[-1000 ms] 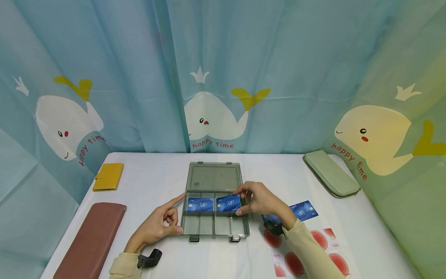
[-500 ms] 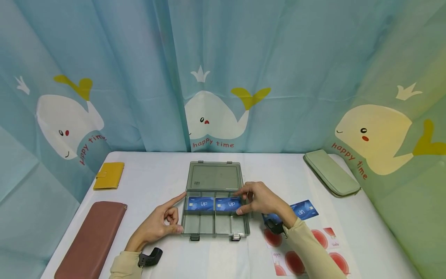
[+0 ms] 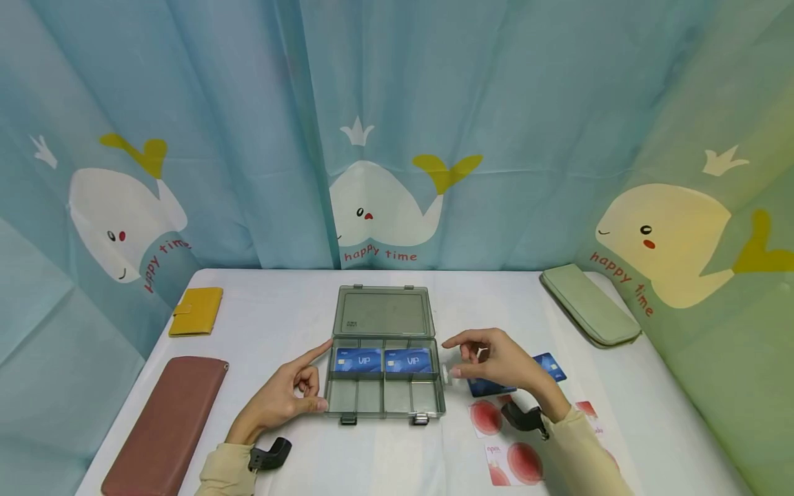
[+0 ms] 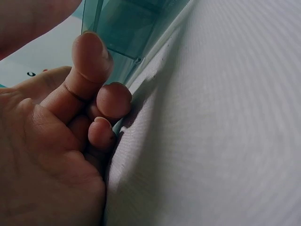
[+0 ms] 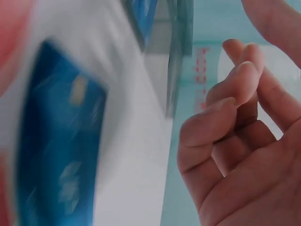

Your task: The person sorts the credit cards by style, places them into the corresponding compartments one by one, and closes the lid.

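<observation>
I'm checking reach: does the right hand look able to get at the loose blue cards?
Probably yes: the right hand seems to hold nothing and is right by the loose blue cards, with nothing visible lying on them.

To the left of the left hand (image 3: 282, 394), a long reddish-brown wallet (image 3: 166, 424) with a smooth, leather-like surface lies aslant on the white cloth-covered table (image 3: 273, 303). Farther off beyond that hand and to its left lies a small yellow rectangular wallet (image 3: 196, 312) with a tab. Beyond the right hand (image 3: 499, 358), off to its right, a long pale-green wallet (image 3: 589, 305) with rounded corners lies slanted. Behind both hands hangs a light-blue fabric curtain (image 3: 242, 138) printed with white whales (image 3: 387, 210), crowns above them and red "happy time" lettering below.
</observation>
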Demonstrator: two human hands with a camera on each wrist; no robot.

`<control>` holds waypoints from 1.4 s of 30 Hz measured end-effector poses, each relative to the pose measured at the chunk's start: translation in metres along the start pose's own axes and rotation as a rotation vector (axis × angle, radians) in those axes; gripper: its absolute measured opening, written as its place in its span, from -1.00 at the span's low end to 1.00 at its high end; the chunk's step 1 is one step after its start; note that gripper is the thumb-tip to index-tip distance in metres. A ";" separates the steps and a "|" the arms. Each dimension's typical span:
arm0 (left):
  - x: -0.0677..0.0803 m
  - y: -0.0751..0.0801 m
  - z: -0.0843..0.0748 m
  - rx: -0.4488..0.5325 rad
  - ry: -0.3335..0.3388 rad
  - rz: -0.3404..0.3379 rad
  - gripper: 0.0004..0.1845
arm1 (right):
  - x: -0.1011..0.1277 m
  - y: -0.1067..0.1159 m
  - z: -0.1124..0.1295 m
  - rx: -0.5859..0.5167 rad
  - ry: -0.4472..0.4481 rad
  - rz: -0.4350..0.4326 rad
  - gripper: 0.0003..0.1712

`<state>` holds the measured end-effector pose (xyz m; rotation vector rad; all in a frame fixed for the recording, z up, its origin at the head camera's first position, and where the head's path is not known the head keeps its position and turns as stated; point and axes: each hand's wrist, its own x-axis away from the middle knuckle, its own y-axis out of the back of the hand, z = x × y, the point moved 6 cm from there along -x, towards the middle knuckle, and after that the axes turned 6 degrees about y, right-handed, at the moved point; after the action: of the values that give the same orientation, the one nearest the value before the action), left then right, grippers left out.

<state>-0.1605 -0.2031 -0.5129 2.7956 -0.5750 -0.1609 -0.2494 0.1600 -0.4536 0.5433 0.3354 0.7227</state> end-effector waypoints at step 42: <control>0.001 -0.001 -0.001 -0.005 -0.023 0.005 0.08 | 0.106 0.008 -0.025 0.292 -0.069 -0.122 -0.55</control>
<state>-0.1592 -0.2025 -0.5127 2.7910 -0.5856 -0.1937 -0.1901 0.2481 -0.4804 0.8147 0.4093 0.5379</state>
